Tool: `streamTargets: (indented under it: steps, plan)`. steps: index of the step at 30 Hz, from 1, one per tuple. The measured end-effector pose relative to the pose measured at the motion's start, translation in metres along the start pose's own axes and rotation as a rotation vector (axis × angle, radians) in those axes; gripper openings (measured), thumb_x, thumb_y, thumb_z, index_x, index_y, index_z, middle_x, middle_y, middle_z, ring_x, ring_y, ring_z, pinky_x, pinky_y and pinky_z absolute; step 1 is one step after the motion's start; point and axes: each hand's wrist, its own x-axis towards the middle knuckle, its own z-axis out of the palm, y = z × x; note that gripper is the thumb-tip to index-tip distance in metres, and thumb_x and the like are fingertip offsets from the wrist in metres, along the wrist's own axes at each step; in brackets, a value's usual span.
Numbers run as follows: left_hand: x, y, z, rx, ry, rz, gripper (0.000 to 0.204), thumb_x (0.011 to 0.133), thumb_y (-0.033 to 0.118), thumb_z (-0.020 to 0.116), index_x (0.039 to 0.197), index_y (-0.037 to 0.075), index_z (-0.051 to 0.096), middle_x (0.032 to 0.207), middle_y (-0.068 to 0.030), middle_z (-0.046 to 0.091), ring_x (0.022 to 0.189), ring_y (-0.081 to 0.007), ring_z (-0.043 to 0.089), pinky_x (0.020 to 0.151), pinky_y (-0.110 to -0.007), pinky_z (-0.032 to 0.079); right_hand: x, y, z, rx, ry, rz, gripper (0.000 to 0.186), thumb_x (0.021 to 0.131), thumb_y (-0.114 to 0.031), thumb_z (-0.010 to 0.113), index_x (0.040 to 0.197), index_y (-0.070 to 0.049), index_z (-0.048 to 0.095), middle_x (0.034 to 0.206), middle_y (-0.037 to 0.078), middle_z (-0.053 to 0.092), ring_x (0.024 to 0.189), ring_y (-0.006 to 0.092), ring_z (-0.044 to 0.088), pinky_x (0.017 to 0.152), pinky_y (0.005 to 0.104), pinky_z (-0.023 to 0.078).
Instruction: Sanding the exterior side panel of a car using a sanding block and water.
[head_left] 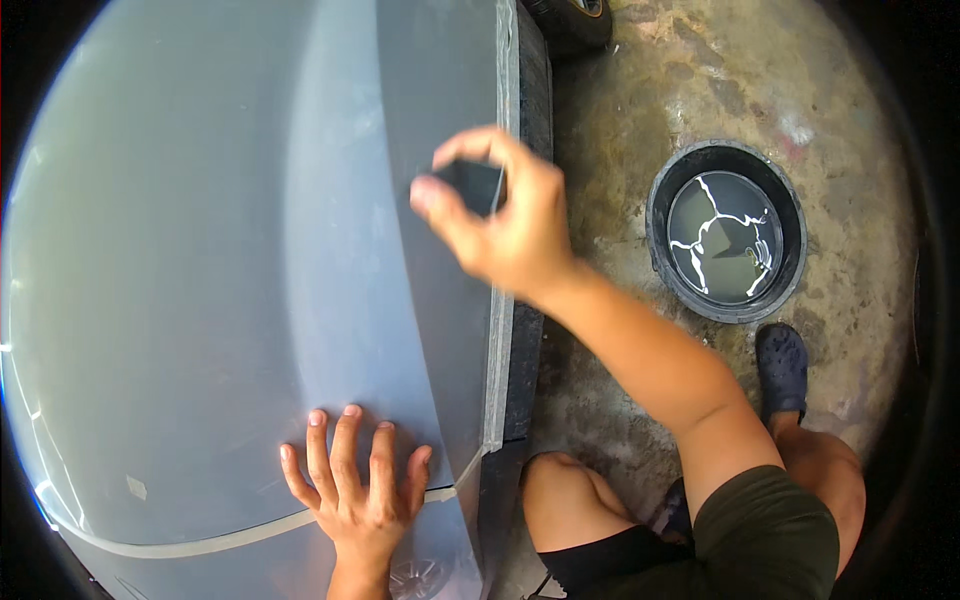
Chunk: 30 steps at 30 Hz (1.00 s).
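My right hand (510, 220) is raised over the grey car panel (220, 250), pinching a small dark block (472, 186) between thumb and fingers. The block hangs near the panel's right edge. My left hand (358, 490) lies flat on the lower part of the panel, fingers spread, just above a strip of pale masking tape (220, 540) that curves along the panel's lower seam. The panel's surface looks dull and matt grey.
A black tub (662, 200) holding water stands on the stained concrete floor (620, 120) to the right. My knees and a dark shoe (782, 368) are beside it. A tyre (570, 18) shows at the top edge. A dark trim strip (525, 330) runs along the panel's right side.
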Motion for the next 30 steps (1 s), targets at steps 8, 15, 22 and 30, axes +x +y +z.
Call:
streamTargets:
  steps: [8,15,22,30]
  plan:
    - [0.001,0.0,-0.002,-0.058,-0.013,0.0,0.04,0.096,0.049,0.076,0.115,0.014,0.073,0.143,-0.0124,0.064,0.145,-0.0412,0.052,0.127,-0.063,0.025,-0.054,-0.017,0.003,-0.018,-0.204,-0.027,0.021,0.086,-0.009,0.086,0.096,0.0,0.07,0.084,0.012,0.072,0.076,0.0192,0.073,0.068,0.0294,0.057]
    - [0.0,0.0,-0.001,-0.04,0.001,-0.003,0.041,0.097,0.051,0.075,0.116,0.015,0.074,0.141,-0.0125,0.066,0.143,-0.0415,0.055,0.127,-0.062,0.025,-0.046,-0.014,0.01,-0.014,-0.128,-0.051,0.024,0.083,-0.009,0.088,0.097,-0.002,0.07,0.086,0.01,0.071,0.073,0.0188,0.071,0.067,0.0295,0.057]
    - [0.0,0.002,0.001,-0.021,0.003,-0.004,0.039,0.104,0.054,0.064,0.107,0.017,0.076,0.136,-0.0099,0.069,0.141,-0.0395,0.057,0.126,-0.065,0.026,-0.052,-0.01,0.004,-0.033,-0.114,-0.08,0.025,0.083,-0.011,0.089,0.099,-0.002,0.071,0.087,0.01,0.073,0.076,0.0176,0.073,0.068,0.029,0.057]
    - [0.001,0.001,0.002,-0.016,0.019,-0.007,0.039,0.104,0.054,0.064,0.106,0.018,0.076,0.135,-0.0103,0.069,0.141,-0.0396,0.057,0.126,-0.065,0.025,-0.062,-0.017,0.0,-0.021,-0.169,-0.074,0.026,0.081,-0.01,0.089,0.096,-0.001,0.07,0.085,0.01,0.071,0.071,0.0189,0.072,0.064,0.0298,0.056]
